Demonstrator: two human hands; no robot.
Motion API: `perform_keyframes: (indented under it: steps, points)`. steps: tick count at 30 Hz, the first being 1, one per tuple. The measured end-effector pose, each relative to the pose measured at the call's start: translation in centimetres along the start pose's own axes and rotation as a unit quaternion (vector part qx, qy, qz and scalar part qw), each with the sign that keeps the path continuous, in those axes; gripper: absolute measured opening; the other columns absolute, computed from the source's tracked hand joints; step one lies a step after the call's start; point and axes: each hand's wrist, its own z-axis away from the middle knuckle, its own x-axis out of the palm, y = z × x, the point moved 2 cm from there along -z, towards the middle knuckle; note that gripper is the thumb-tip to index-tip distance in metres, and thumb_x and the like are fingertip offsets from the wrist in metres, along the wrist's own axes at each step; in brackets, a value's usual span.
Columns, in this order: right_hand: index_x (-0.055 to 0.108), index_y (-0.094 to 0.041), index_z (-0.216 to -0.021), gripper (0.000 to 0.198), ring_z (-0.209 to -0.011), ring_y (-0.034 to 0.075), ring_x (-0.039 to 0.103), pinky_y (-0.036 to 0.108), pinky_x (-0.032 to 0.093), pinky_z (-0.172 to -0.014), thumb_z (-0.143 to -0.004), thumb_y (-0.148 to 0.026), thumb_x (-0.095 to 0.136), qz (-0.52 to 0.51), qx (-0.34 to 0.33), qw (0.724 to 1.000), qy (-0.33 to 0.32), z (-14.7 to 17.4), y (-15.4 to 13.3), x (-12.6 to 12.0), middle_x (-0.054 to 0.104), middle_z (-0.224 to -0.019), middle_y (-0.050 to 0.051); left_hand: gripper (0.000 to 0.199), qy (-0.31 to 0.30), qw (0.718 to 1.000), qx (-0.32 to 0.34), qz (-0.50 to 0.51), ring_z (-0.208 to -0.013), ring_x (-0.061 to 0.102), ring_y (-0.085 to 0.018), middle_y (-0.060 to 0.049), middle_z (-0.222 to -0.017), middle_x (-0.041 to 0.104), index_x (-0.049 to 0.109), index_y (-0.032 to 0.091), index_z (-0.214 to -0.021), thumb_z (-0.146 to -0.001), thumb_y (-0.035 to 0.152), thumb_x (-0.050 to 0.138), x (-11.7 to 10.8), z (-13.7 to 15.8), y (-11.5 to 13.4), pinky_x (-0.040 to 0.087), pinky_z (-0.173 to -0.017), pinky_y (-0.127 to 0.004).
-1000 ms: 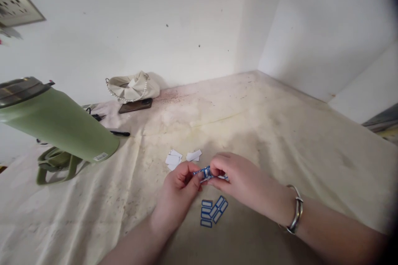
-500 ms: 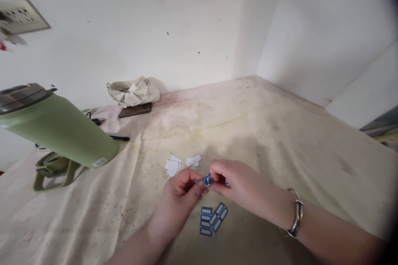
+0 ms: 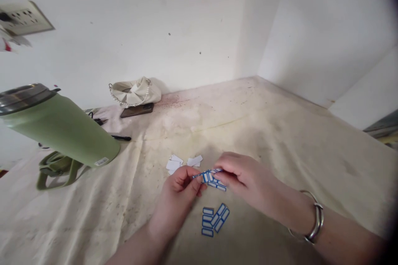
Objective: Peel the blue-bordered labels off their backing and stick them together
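Note:
Between my two hands is a small sheet of blue-bordered white labels (image 3: 205, 177), bent and raised above the cloth. My left hand (image 3: 178, 192) pinches its left end between thumb and fingers. At the right end, my right hand (image 3: 241, 172) is closed on the sheet's upper edge; a silver bangle circles that wrist. More blue-bordered labels (image 3: 217, 184) show just below the held sheet; whether they are joined to it I cannot tell. Nearer to me, several label pieces (image 3: 214, 219) lie on the cloth. Small white paper slips (image 3: 174, 163) lie beyond my left hand, partly hidden by it.
A tall green tumbler (image 3: 68, 128) stands at left beside a green strap-like handle (image 3: 57, 169). A pen (image 3: 122, 137), a dark phone (image 3: 137, 110) and a cream bag with a bead chain (image 3: 133, 92) lie farther back. A wrinkled cream cloth (image 3: 280, 149) covers the table, with walls behind.
My right hand has moved slightly up and right, so more of the label sheet shows between my hands. My left hand keeps its pinch nearly in place.

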Motion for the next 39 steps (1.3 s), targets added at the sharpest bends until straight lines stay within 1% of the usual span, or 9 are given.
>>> perform_keyframes:
  steps: [5, 10, 12, 15, 18, 20, 25, 33, 39]
  points:
    - [0.056, -0.017, -0.088, 0.015, -0.063, 0.013, 0.055, 0.024, 0.037, -0.057, -0.089, -0.013, 0.042, 0.044, 0.009, 0.995, -0.085, 0.6, -0.4, 1.2, 0.061, -0.073, 0.001, 0.013, -0.012, 1.000, 0.011, -0.003, -0.058, 0.047, -0.009, 0.003, -0.061, 0.056, 0.060, 0.016, -0.075, -0.080, 0.028, 0.059, -0.1, 0.0, -0.4, 0.036, -0.055, -0.019]
    - [0.057, -0.019, -0.103, 0.026, -0.082, 0.016, 0.059, 0.027, 0.041, -0.070, -0.087, -0.009, 0.040, 0.021, -0.017, 0.996, -0.081, 1.0, -0.7, 0.9, 0.065, -0.093, 0.005, 0.012, -0.009, 1.000, 0.008, -0.011, -0.057, 0.048, -0.010, 0.003, -0.061, 0.055, 0.060, 0.016, -0.075, -0.079, 0.028, 0.060, 0.0, 0.0, -0.4, 0.036, -0.054, -0.020]
    - [0.052, -0.020, -0.111, 0.028, -0.078, 0.016, 0.060, 0.026, 0.040, -0.066, -0.088, -0.011, 0.039, 0.013, 0.003, 0.996, -0.089, 1.1, -0.9, 0.9, 0.065, -0.090, 0.005, 0.012, -0.008, 1.000, 0.011, -0.016, -0.058, 0.049, -0.010, 0.002, -0.061, 0.055, 0.060, 0.016, -0.075, -0.078, 0.028, 0.060, 0.0, 0.0, -0.3, 0.037, -0.055, -0.021]
    - [0.055, -0.019, -0.100, 0.018, -0.062, 0.014, 0.057, 0.024, 0.035, -0.054, -0.091, -0.019, 0.039, 0.021, 0.054, 0.994, -0.094, 1.1, -0.9, 1.5, 0.064, -0.073, 0.002, 0.012, -0.003, 1.000, 0.009, -0.020, -0.062, 0.052, -0.012, 0.001, -0.065, 0.059, 0.061, 0.016, -0.074, -0.077, 0.028, 0.061, 0.1, 0.1, -0.1, 0.039, -0.058, -0.022]
    - [0.057, -0.019, -0.079, 0.011, -0.058, 0.011, 0.052, 0.022, 0.031, -0.052, -0.086, -0.020, 0.049, 0.015, 0.066, 0.996, -0.059, 0.8, -0.5, 2.0, 0.061, -0.067, -0.001, 0.013, -0.006, 1.000, 0.009, -0.015, -0.066, 0.054, -0.013, 0.000, -0.069, 0.062, 0.060, 0.016, -0.075, -0.077, 0.029, 0.061, 0.1, 0.1, -0.1, 0.040, -0.062, -0.024]
    - [0.057, -0.019, -0.072, 0.012, -0.055, 0.009, 0.049, 0.021, 0.030, -0.051, -0.083, -0.019, 0.053, 0.001, 0.080, 0.996, -0.041, 0.5, 0.0, 2.3, 0.059, -0.063, -0.003, 0.013, -0.016, 1.000, 0.015, -0.008, -0.064, 0.052, -0.012, 0.000, -0.068, 0.061, 0.060, 0.016, -0.076, -0.078, 0.029, 0.061, 0.2, 0.1, -0.1, 0.040, -0.061, -0.023]
    - [0.058, -0.019, -0.069, 0.014, -0.051, 0.008, 0.044, 0.021, 0.027, -0.047, -0.082, -0.023, 0.055, -0.018, 0.125, 0.992, -0.020, 0.1, 0.6, 2.5, 0.056, -0.057, -0.004, 0.013, -0.030, 0.999, 0.016, 0.027, -0.059, 0.050, -0.009, 0.002, -0.063, 0.058, 0.059, 0.016, -0.075, -0.079, 0.028, 0.061, 0.3, 0.2, -0.1, 0.039, -0.058, -0.021]
    - [0.057, -0.018, -0.067, 0.016, -0.049, 0.008, 0.044, 0.021, 0.026, -0.045, -0.082, -0.023, 0.053, -0.023, 0.147, 0.989, -0.012, 0.1, 0.6, 2.6, 0.056, -0.057, -0.004, 0.014, -0.031, 0.998, 0.011, 0.046, -0.060, 0.054, -0.011, 0.001, -0.062, 0.061, 0.061, 0.016, -0.075, -0.078, 0.030, 0.063, 0.3, 0.4, -0.2, 0.041, -0.060, -0.022]
    - [0.057, -0.019, -0.067, 0.016, -0.048, 0.009, 0.044, 0.021, 0.026, -0.044, -0.082, -0.024, 0.052, -0.017, 0.154, 0.988, -0.011, 0.0, 0.7, 2.5, 0.057, -0.056, -0.003, 0.014, -0.039, 0.998, 0.013, 0.053, -0.061, 0.055, -0.010, -0.001, -0.069, 0.065, 0.062, 0.016, -0.077, -0.080, 0.030, 0.061, 0.3, 0.5, -0.1, 0.044, -0.063, -0.023]
